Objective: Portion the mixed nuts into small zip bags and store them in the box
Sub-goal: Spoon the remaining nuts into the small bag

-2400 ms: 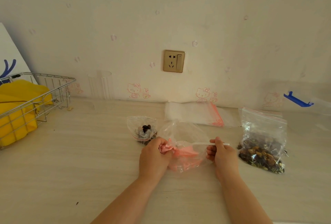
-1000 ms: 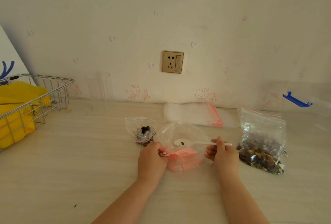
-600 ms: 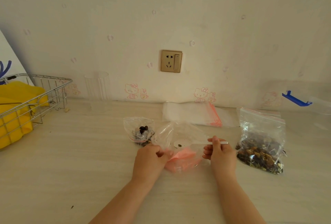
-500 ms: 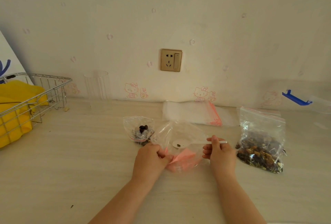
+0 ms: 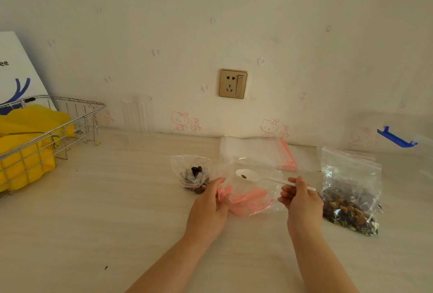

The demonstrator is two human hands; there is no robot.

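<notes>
The left hand (image 5: pixel 208 208) pinches the pink-edged mouth of a small zip bag (image 5: pixel 250 189) lying on the tabletop (image 5: pixel 105 210). The right hand (image 5: pixel 302 201) pinches the handle of a white spoon (image 5: pixel 260 176), its bowl above the bag. The large bag of mixed nuts (image 5: pixel 350 194) stands right of the hands; a filled small bag (image 5: pixel 193 173) sits left.

left hand (image 5: pixel 208 208) pinches the pink-edged mouth of a small zip bag (image 5: pixel 250 189) | right hand (image 5: pixel 302 201) holds a white spoon (image 5: pixel 264 176), its bowl over that bag | filled small bag (image 5: pixel 192 173) just left | big nut bag (image 5: pixel 349 194) right | table (image 5: pixel 117 199)
</notes>
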